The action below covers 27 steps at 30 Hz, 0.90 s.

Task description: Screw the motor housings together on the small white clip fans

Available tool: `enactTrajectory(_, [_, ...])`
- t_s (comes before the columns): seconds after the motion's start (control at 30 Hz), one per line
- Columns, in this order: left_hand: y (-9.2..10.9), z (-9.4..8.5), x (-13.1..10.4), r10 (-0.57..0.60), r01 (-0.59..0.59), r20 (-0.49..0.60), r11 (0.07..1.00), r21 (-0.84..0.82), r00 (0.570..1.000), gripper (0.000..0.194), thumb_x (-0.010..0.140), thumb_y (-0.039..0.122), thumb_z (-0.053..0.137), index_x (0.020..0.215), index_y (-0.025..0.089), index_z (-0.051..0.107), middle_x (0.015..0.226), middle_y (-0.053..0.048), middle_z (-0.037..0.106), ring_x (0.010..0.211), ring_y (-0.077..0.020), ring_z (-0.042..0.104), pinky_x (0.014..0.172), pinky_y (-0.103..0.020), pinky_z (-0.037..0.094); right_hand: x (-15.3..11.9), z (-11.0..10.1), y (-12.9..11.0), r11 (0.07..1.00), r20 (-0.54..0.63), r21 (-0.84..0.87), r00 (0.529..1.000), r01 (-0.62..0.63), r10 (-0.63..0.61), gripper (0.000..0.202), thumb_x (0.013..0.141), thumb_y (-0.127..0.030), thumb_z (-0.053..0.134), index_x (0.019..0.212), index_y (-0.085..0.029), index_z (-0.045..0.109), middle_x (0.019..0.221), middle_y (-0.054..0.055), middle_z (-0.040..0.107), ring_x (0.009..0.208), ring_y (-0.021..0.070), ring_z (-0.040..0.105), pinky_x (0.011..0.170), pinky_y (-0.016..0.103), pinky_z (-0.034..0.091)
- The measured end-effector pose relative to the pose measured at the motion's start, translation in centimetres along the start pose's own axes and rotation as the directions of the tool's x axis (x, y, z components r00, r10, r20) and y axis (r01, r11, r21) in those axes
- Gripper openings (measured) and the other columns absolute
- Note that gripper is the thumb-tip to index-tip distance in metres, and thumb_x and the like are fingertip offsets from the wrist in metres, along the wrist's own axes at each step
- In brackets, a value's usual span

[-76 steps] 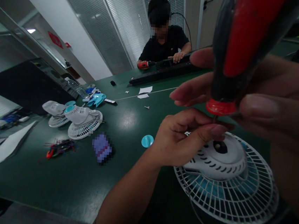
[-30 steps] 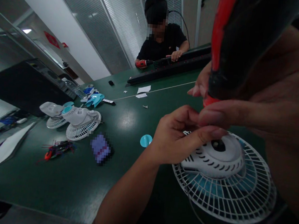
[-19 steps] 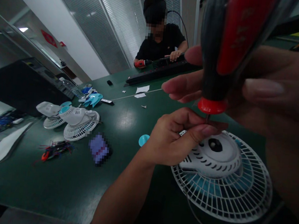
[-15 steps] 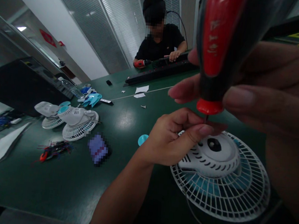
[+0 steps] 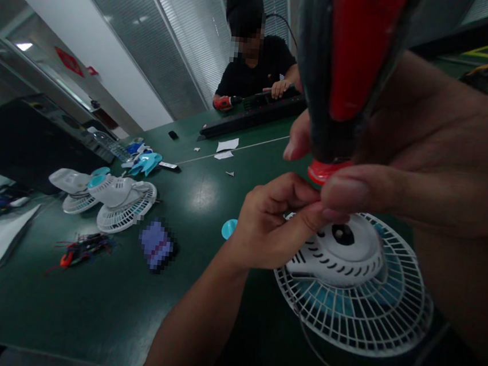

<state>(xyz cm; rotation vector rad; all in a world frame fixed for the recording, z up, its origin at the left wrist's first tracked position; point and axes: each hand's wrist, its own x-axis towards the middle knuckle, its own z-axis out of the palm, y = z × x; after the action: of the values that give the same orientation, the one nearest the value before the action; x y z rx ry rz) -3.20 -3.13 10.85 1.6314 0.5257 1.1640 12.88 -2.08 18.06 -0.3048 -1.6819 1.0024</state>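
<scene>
A red-and-black screwdriver (image 5: 360, 56) stands nearly upright, close to the camera, with the fingers of my right hand (image 5: 428, 149) wrapped round its handle. Its tip is hidden behind my fingers. Thumb and forefinger of my left hand (image 5: 274, 223) are pinched together just below the screwdriver's red collar; what lies between them is hidden. Under both hands a white fan (image 5: 344, 256) rests on its round grille, its slotted motor housing facing up and blue blades showing through the bars. My left hand covers the housing's left end.
On the green table (image 5: 190, 293) lie a blue round cap (image 5: 228, 228), a pixelated purple item (image 5: 157, 245), a wire bundle (image 5: 82, 248) and more white fans (image 5: 117, 194). Paper scraps (image 5: 227, 144) lie farther back. Opposite, a person (image 5: 255, 63) handles a red power drill (image 5: 223, 103) beside a long black bar.
The screwdriver handle has shifted left and leans differently. My right hand has rotated around it, its thumb now nearer my left fingers. The whole view has slid slightly; the fan stays under my hands.
</scene>
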Motion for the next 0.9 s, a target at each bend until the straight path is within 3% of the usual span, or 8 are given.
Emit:
enactTrajectory(0.07, [0.1, 0.1, -0.1, 0.017, -0.017, 0.003, 1.000, -0.013, 1.000, 0.029, 0.093, 0.044, 0.074, 0.085, 0.018, 0.064, 0.090, -0.006, 0.082, 0.086, -0.0210, 0.080, 0.077, -0.033, 0.066, 0.3, 0.3, -1.1, 0.986, 0.022, 0.078, 0.989, -0.144, 0.143, 0.021, 0.089, -0.044, 0.074, 0.093, -0.023, 0.073, 0.090, -0.007, 0.073, 0.078, 0.0063, 0.074, 0.065, 0.015, 0.061])
enactTrajectory(0.17, [0.1, 0.1, -0.2, 0.005, -0.005, -0.010, 1.000, -0.031, 1.000, 0.027, 0.095, 0.044, 0.072, 0.088, 0.019, 0.062, 0.095, -0.006, 0.082, 0.089, -0.0218, 0.081, 0.077, -0.034, 0.066, 0.7, 0.5, -2.3, 0.951, -0.044, 0.163, 0.961, -0.262, 0.272, 0.041, 0.097, -0.051, 0.061, 0.074, -0.019, 0.072, 0.093, -0.005, 0.077, 0.087, 0.0116, 0.078, 0.075, 0.021, 0.066])
enactTrajectory(0.27, [0.2, -0.1, -0.3, -0.024, 0.025, -0.027, 0.999, 0.032, 0.999, 0.030, 0.093, 0.048, 0.073, 0.092, 0.020, 0.063, 0.095, -0.007, 0.083, 0.091, -0.0220, 0.080, 0.082, -0.035, 0.066, 0.5, 0.1, -2.3, 0.934, -0.053, 0.211, 0.951, -0.289, 0.306, 0.041, 0.099, -0.053, 0.058, 0.086, -0.018, 0.076, 0.093, -0.003, 0.079, 0.091, 0.0155, 0.079, 0.073, 0.024, 0.068])
enactTrajectory(0.4, [0.3, -0.1, -0.4, -0.044, 0.044, 0.026, 0.999, 0.027, 0.999, 0.030, 0.096, 0.049, 0.070, 0.095, 0.020, 0.065, 0.097, -0.007, 0.083, 0.090, -0.0212, 0.080, 0.082, -0.035, 0.066, 0.1, -1.0, -1.3, 0.988, 0.015, 0.093, 0.993, -0.121, 0.120, 0.030, 0.093, -0.046, 0.069, 0.104, -0.019, 0.075, 0.094, -0.003, 0.080, 0.089, 0.0153, 0.079, 0.068, 0.022, 0.068])
enactTrajectory(0.53, [-0.1, 0.2, -0.1, -0.029, 0.030, 0.021, 0.998, -0.048, 0.999, 0.031, 0.092, 0.048, 0.074, 0.095, 0.020, 0.063, 0.096, -0.005, 0.082, 0.087, -0.0202, 0.081, 0.080, -0.033, 0.067, 0.2, -1.2, -0.7, 0.997, -0.053, -0.072, 0.999, -0.013, 0.009, 0.031, 0.069, -0.023, 0.089, 0.092, -0.022, 0.068, 0.089, -0.011, 0.075, 0.077, 0.0080, 0.075, 0.068, 0.016, 0.064])
enactTrajectory(0.7, [-0.6, 0.3, 0.2, 0.025, -0.027, -0.065, 0.999, -0.022, 0.998, 0.033, 0.085, 0.047, 0.082, 0.089, 0.020, 0.063, 0.079, 0.002, 0.078, 0.068, -0.0149, 0.077, 0.072, -0.029, 0.066, 0.3, -0.3, 0.2, 0.988, -0.162, -0.150, 0.984, 0.043, -0.067, 0.043, 0.059, -0.031, 0.096, 0.079, -0.021, 0.060, 0.084, -0.008, 0.066, 0.074, 0.0054, 0.065, 0.064, 0.016, 0.058])
enactTrajectory(0.77, [-0.5, 0.3, 0.1, 0.037, -0.037, -0.075, 0.999, 0.001, 0.996, 0.030, 0.087, 0.045, 0.081, 0.088, 0.020, 0.065, 0.080, 0.000, 0.079, 0.073, -0.0158, 0.078, 0.077, -0.031, 0.067, 0.4, 0.1, 0.1, 0.998, -0.120, -0.062, 0.993, 0.016, -0.023, 0.035, 0.065, -0.031, 0.093, 0.078, -0.021, 0.062, 0.080, -0.008, 0.065, 0.072, 0.0049, 0.063, 0.062, 0.016, 0.056])
enactTrajectory(0.9, [-0.2, 0.2, -0.1, 0.040, -0.041, -0.013, 0.997, -0.063, 0.999, 0.022, 0.094, 0.040, 0.074, 0.095, 0.020, 0.066, 0.097, -0.003, 0.082, 0.094, -0.0201, 0.080, 0.087, -0.037, 0.068, 0.8, 0.6, -1.5, 0.962, -0.086, 0.092, 0.961, -0.256, 0.264, 0.030, 0.089, -0.046, 0.074, 0.072, -0.022, 0.067, 0.082, -0.004, 0.070, 0.083, 0.0098, 0.072, 0.064, 0.019, 0.061])
